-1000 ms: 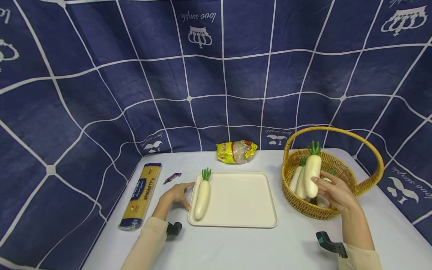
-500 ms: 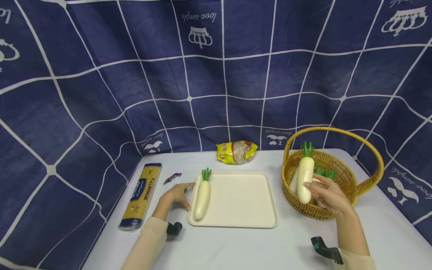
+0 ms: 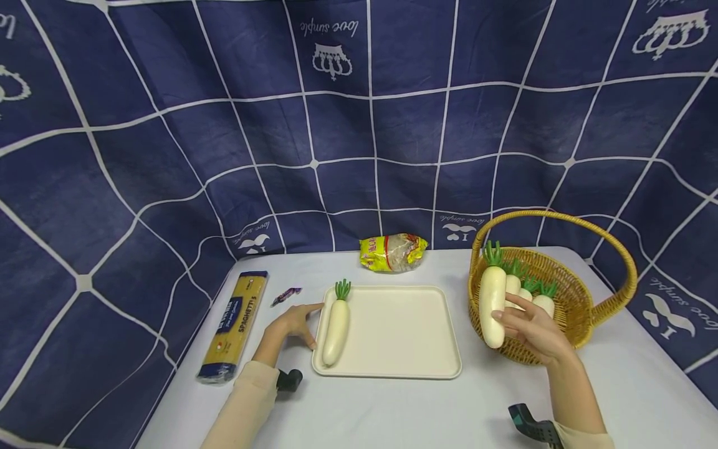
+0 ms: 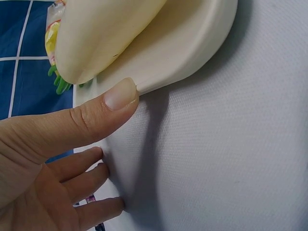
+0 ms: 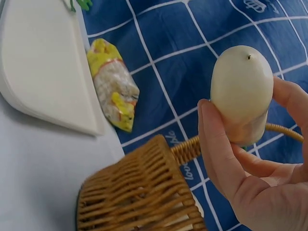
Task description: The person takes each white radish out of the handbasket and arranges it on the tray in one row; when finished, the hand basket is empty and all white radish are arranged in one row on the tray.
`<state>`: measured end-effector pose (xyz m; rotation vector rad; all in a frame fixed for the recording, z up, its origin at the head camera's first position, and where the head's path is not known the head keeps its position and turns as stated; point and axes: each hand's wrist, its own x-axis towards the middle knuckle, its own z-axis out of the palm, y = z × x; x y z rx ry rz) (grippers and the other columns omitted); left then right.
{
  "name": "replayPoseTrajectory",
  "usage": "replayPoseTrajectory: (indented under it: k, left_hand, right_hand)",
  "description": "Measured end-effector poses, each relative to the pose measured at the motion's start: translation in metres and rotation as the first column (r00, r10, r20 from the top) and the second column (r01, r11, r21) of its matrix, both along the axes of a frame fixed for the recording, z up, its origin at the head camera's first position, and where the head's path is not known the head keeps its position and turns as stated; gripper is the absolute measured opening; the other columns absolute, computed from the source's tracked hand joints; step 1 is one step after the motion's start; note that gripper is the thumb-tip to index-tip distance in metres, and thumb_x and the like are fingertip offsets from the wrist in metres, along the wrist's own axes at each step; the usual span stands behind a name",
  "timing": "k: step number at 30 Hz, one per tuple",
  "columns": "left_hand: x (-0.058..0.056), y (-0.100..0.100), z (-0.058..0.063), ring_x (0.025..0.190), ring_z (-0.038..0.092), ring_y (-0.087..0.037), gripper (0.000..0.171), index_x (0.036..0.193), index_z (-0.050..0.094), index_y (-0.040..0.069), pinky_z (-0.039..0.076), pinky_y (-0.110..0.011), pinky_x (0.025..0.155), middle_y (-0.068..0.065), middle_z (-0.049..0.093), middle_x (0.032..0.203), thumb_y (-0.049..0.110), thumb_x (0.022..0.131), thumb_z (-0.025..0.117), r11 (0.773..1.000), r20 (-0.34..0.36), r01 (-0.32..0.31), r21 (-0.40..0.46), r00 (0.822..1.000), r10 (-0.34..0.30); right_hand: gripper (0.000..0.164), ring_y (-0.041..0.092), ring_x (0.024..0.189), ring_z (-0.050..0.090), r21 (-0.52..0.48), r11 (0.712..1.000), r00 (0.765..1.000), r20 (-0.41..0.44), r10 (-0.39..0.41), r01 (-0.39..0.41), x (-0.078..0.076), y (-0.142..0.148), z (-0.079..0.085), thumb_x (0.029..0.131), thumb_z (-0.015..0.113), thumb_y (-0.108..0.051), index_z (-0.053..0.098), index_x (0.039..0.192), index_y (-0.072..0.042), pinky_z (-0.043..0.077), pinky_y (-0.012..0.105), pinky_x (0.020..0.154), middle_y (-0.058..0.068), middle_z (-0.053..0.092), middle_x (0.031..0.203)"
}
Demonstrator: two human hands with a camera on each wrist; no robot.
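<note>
My right hand [image 3: 533,327] pinches a white radish [image 3: 492,308] with green leaf stubs, held over the left side of a wicker basket [image 3: 580,296]. In the right wrist view the radish's blunt tip [image 5: 243,79] points at the camera, between thumb and fingers. Several other white radishes [image 3: 543,303] lie in the basket, partly hidden by the hand. My left hand [image 3: 291,323] rests at the left edge of a cream tray [image 3: 398,330]. Its thumb [image 4: 120,96] touches the tray's rim while the other fingers extend to the table. One white radish [image 3: 336,330] lies along the tray's left side.
A spaghetti packet [image 3: 234,324] lies at the far left, with a small purple wrapped candy [image 3: 286,296] beside it. Behind the tray sits a yellow and clear bag [image 3: 392,252]. The basket's tall handle [image 3: 561,215] arches above it. A blue checked cloth [image 3: 359,131] hangs behind the table.
My right hand has moved left and nearer with its radish, uncovering the other radishes in the basket. My left hand has stayed at the tray.
</note>
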<state>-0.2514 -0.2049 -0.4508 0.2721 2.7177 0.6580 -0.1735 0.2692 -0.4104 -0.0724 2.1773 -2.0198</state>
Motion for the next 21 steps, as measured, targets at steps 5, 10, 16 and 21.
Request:
replayPoseTrajectory:
  k: [5, 10, 16, 21]
  left_hand:
    - [0.000, -0.001, 0.000, 0.120, 0.048, -0.045, 0.101, 0.138, 0.047, 0.008, 0.038, -0.060, 0.099, -0.028, 0.055, 0.126, 0.012, 0.047, 0.091, 1.000, -0.007, 0.008, 0.005, 1.000, -0.008]
    - [0.001, -0.001, -0.001, 0.120, 0.048, -0.044, 0.101, 0.138, 0.048, 0.008, 0.038, -0.059, 0.100, -0.027, 0.055, 0.126, 0.013, 0.046, 0.091, 1.000, -0.009, 0.004, 0.014, 1.000, -0.004]
    - [-0.001, -0.001, -0.002, 0.119, 0.049, -0.044, 0.102, 0.138, 0.047, 0.008, 0.039, -0.059, 0.099, -0.027, 0.055, 0.126, 0.013, 0.046, 0.091, 1.000, 0.007, -0.003, 0.001, 1.000, 0.003]
    - [-0.002, 0.000, -0.002, 0.119, 0.049, -0.043, 0.102, 0.138, 0.047, 0.008, 0.039, -0.058, 0.099, -0.027, 0.055, 0.126, 0.013, 0.046, 0.092, 1.000, 0.007, -0.006, -0.006, 1.000, 0.006]
  right_hand:
    - [0.075, 0.007, 0.091, 0.063, 0.013, 1.000, 1.000, 0.003, 0.004, -0.004, 0.001, -0.008, -0.001, 0.090, 0.059, -0.013, 0.012, 0.143, 0.012, 0.055, 0.024, 0.079, 0.006, 0.060, 0.108]
    - [0.077, 0.006, 0.091, 0.063, 0.008, 1.000, 1.000, 0.009, 0.017, -0.017, 0.000, -0.015, -0.002, 0.090, 0.060, -0.012, 0.011, 0.144, 0.012, 0.055, 0.024, 0.079, 0.011, 0.058, 0.112]
    - [0.079, 0.008, 0.090, 0.063, -0.008, 0.999, 0.999, 0.027, 0.048, -0.047, -0.002, -0.024, -0.002, 0.089, 0.060, -0.012, 0.010, 0.145, 0.011, 0.055, 0.024, 0.078, 0.008, 0.060, 0.107]
    - [0.080, 0.011, 0.090, 0.064, -0.021, 0.998, 0.997, 0.039, 0.066, -0.065, -0.006, -0.035, -0.006, 0.087, 0.063, -0.012, 0.012, 0.145, 0.010, 0.055, 0.025, 0.078, 0.013, 0.061, 0.110]
